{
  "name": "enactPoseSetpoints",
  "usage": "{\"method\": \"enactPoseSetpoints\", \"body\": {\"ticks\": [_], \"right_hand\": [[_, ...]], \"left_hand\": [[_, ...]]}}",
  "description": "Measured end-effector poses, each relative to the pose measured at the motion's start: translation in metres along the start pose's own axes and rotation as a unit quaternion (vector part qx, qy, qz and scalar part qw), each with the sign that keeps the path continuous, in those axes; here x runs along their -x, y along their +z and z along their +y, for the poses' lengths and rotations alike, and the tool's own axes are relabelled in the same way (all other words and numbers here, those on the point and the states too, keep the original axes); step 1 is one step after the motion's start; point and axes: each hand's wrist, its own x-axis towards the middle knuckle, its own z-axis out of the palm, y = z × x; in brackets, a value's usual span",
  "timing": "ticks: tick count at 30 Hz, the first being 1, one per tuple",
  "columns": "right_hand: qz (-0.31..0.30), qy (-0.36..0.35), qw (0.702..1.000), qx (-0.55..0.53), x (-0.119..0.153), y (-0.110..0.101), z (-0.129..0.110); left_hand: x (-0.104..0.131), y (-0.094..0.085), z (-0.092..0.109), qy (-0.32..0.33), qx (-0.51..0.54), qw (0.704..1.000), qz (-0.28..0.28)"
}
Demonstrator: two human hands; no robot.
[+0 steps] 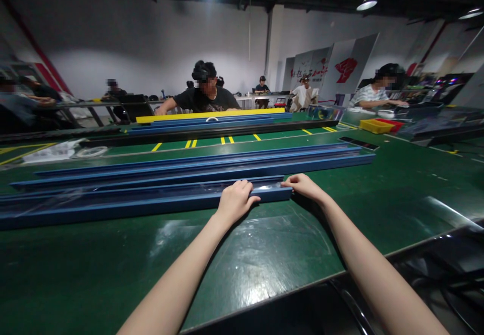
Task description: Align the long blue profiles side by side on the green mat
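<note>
Channel: Leftmost we have the long blue trough-shaped channel, on the green-topped table in front of us. It runs out past the left edge of our view; its other end stops between our hands. It is our landmark.
Handling: We judge it stiff along its length, fairly light for its size but awkward to swing, its smooth walls perhaps slippery. We would take it by the walls, with hands well apart.
Film: Inside the channel lies thin, crinkled clear plastic film, which we expect to be soft, clingy and easily torn; a loose edge suits a fingertip pinch.
Blue pair: Just behind the channel, two more long blue channels lie side by side.
Left hand: Our left hand rests over the channel near its right end, fingers bent over the near wall, thumb spread outside. We cannot tell whether it grips or presses.
Right hand: Our right hand is at the channel's right end, thumb and forefinger drawn together; whether film is between them, we cannot tell.
Containers: Well beyond the channel's right end stand a clear plastic box, a shallow yellow tray and, beside that, a red tray. We cannot make out their contents.
</note>
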Motion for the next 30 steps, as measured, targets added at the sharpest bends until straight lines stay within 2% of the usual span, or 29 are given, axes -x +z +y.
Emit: {"method": "enactPoseSetpoints", "body": {"ticks": [11, 22, 30], "right_hand": [[-0.012, 0.001, 0.999, -0.046, -0.007, 0.003, 0.016], [0.004, -0.027, 1.0, -0.004, -0.008, 0.004, 0.017], [0.005, -0.015, 1.0, 0.023, -0.008, 0.002, 0.017]], "left_hand": [[-0.001, 0.0, 0.001, 0.006, -0.005, 1.0, 0.008], [-0.001, 0.004, 0.001, 0.01, -0.006, 1.0, 0.026], [0.0, 0.006, 0.0, 0.014, 0.001, 0.999, 0.039]]}}
